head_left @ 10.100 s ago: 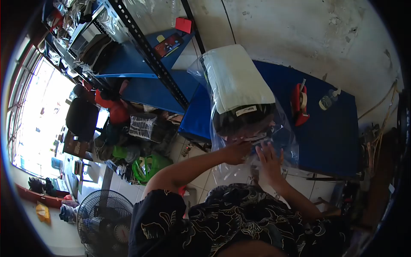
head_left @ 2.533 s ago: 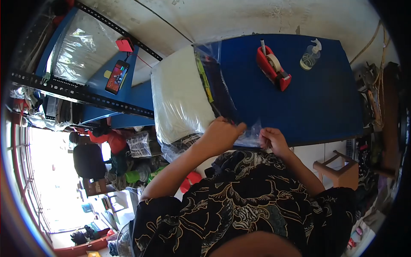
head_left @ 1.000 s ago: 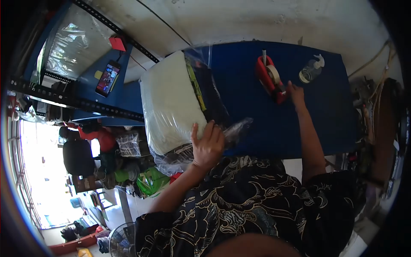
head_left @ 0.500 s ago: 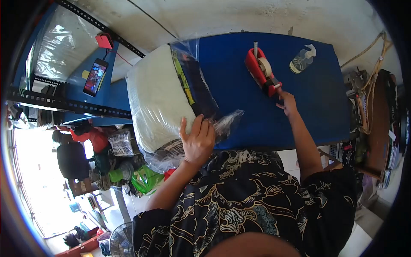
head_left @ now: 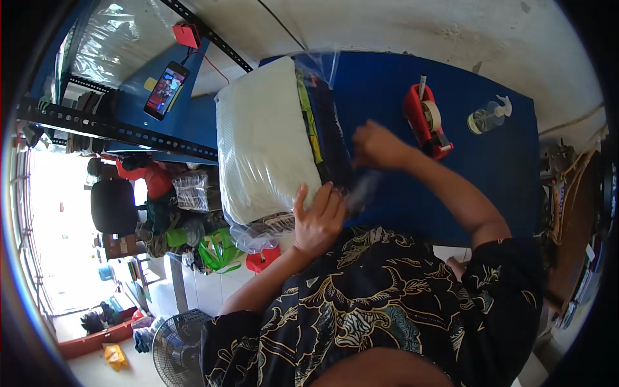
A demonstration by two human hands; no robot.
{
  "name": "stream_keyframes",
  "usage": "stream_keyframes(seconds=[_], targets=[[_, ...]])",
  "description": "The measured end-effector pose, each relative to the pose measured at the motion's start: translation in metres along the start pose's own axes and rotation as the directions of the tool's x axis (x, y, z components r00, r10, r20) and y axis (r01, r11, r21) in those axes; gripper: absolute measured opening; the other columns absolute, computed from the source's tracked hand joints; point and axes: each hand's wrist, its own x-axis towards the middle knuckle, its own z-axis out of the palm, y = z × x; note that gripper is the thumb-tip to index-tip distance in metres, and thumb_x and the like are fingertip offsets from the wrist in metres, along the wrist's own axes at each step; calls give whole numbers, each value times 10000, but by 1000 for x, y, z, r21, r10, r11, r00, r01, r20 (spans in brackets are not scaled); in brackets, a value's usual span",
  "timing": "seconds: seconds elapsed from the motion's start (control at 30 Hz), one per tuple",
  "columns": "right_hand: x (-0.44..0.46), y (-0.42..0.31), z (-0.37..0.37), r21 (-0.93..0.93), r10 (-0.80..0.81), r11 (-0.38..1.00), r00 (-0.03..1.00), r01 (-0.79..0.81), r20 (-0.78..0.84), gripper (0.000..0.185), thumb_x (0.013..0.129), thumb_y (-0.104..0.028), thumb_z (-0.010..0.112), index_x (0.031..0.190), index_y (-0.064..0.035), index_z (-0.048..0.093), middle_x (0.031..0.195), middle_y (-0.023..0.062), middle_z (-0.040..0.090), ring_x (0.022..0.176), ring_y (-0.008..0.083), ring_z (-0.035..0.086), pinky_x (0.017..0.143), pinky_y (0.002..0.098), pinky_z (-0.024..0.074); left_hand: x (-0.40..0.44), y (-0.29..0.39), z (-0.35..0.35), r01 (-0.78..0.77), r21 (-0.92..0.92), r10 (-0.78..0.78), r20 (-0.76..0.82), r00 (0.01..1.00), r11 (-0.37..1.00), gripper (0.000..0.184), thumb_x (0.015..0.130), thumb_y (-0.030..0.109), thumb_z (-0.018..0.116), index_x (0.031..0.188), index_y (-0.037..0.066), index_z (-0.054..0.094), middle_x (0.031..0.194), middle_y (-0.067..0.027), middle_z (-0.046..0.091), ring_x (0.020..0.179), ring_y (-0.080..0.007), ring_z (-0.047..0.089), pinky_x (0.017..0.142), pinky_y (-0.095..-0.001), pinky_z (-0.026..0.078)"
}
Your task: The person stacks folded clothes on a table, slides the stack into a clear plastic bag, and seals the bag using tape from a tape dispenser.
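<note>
A large clear plastic package (head_left: 264, 135) of folded cloth, whitish on top with dark and yellow-green layers at its side, lies on the blue tabletop. My left hand (head_left: 319, 222) rests on its lower right corner, thumb apart and fingers laid over the edge of the plastic. Just right of the package, above the table, my right hand (head_left: 380, 147) is blurred with its fingers curled in; what they hold, if anything, cannot be made out. Loose plastic (head_left: 364, 190) sticks out below it. The red tape dispenser (head_left: 416, 121) stands to the right of that hand.
A pump spray bottle (head_left: 479, 121) stands at the table's right end. A marker (head_left: 422, 86) pokes up from the dispenser. At left, a phone (head_left: 166, 90) lies near a black metal shelf frame (head_left: 122, 131). A fan (head_left: 177, 348) stands on the floor at lower left.
My right hand has left the tape dispenser and moved left, close to the package's side. My left hand stays on the package corner. The whole view has shifted a little.
</note>
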Motion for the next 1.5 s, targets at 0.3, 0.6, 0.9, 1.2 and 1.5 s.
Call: stream_keyframes(seconds=[0.3,0.6,0.9,1.2,1.5], targets=[[26,38,-31,896,-43,425,986,-126,159,249,707,-235,700,631,-29,580,779,49,541,799,150,532,724,305,420,-2,1,2,20,13,-20,29,999,1000,142,674,127,526,784,83,604,873,-8,563,1010,-120,523,987,-454,181],[-17,0,-43,975,144,146,978,-170,149,169,732,-182,678,668,-40,610,873,17,509,818,118,496,744,268,400,2,-1,0,-11,-18,11,-17,1000,1000,150,683,119,526,804,81,606,878,-14,566,1003,-130,523,975,-450,210],[-13,-49,-27,24,-89,996,976,87,200,304,645,-354,701,577,-78,591,795,32,464,846,191,439,729,345,320,-1,0,2,-34,-49,30,-67,997,998,77,667,120,531,724,84,569,810,-26,537,986,-149,514,975,-452,218],[43,21,4,136,-28,991,986,6,164,397,639,-394,707,513,-52,549,460,61,458,461,213,465,614,366,364,7,-2,3,6,-4,-6,16,1000,1000,50,712,117,599,684,81,579,806,-7,576,925,-154,532,962,-459,202],[-43,41,-18,334,680,689,415,-643,-604,281,796,-311,607,766,-34,568,818,116,566,699,208,545,594,343,414,13,0,-20,17,-265,-23,-18,1000,964,244,700,115,623,940,74,606,977,-43,576,1026,-188,501,978,-449,208]])
